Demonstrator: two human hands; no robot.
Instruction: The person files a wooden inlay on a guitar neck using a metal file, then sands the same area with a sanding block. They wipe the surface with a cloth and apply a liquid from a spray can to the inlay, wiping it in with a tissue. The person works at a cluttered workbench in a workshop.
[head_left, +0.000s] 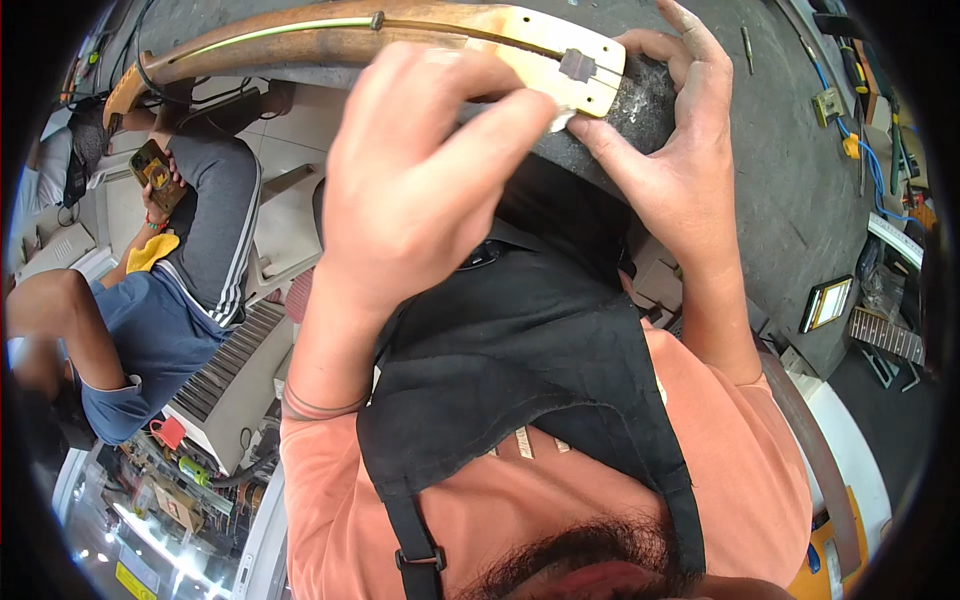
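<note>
A long wooden guitar neck (330, 35) lies across the edge of a dark grey workbench (780, 160). Its pale squared end (560, 55) has a small dark slot. My left hand (420, 180) is curled, pinching a small pale piece (556, 117) against the underside of that end. My right hand (670, 160) wraps around the same end, thumb below and fingers over the top, with a dark speckled pad (640, 95) under the wood. My black apron (540, 340) and orange shirt fill the view below.
Another person (150, 300) in a blue shirt and grey striped trousers sits at the left with a phone (155, 170). A white grilled unit (230, 370) stands beside them. At the right, the bench holds blue cable (870, 165), small tools and a yellow-framed device (826, 303).
</note>
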